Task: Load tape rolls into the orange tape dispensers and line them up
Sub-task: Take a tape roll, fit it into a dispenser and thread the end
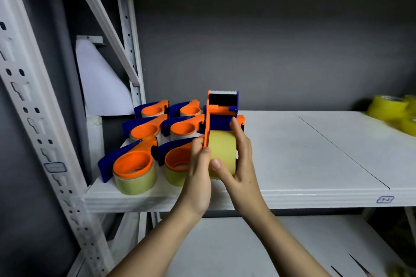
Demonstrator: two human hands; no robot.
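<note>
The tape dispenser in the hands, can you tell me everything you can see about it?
The held tape dispenser looks like plastic, with an orange frame and dark blue parts. It stands upright above the front of the white shelf. At its top is a pale toothed cutting edge over a black roller. A yellowish tape roll sits in its lower part. The left hand grips its orange side and the right hand curls round the roll, fingertips on the blue part. Other loaded dispensers lie just left of it.

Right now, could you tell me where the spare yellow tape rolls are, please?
In the head view, the spare yellow tape rolls sit at the far right end of the white shelf, against the dark back wall, well apart from the loaded dispensers on the left.
</note>
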